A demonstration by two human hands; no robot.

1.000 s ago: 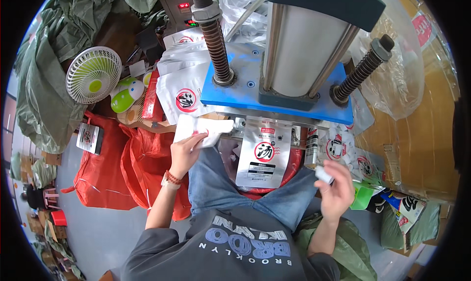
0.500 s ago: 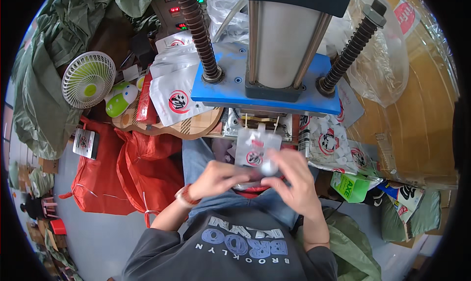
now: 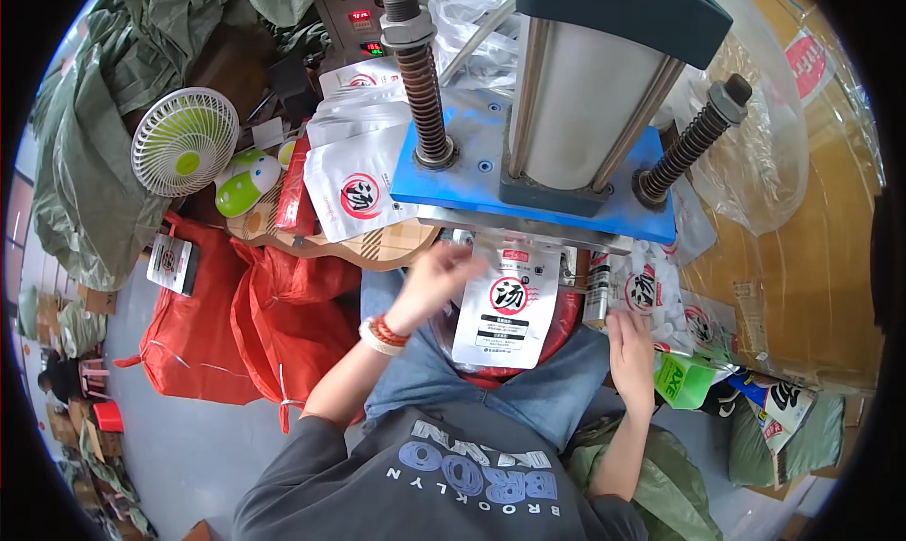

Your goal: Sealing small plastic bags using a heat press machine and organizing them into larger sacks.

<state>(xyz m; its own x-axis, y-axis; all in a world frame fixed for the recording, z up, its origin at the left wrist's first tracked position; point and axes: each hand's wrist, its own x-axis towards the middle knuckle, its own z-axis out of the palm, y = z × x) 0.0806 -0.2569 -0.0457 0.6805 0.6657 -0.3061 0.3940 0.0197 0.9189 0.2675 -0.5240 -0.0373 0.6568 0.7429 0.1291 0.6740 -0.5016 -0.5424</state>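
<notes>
A white printed pouch with a red ring and a black character hangs from the front of a press with a blue plate; its top edge reaches under the plate. My left hand is beside the pouch's upper left corner, fingers stretched out and blurred at the tips, holding nothing that I can see. Further right, my right hand has its fingers extended at the near edge of a pile of similar pouches. Whether its fingertips touch them I cannot tell.
Spring posts flank the press's grey cylinder. A stack of flat pouches lies on a wooden board, near a small fan. Red sacks stand at left. A red-rimmed container sits below the hanging pouch.
Both hands were together over a pouch at my lap. Now a pouch hangs at the press, my left hand has moved up beside it, and my right hand has moved right to the pile.
</notes>
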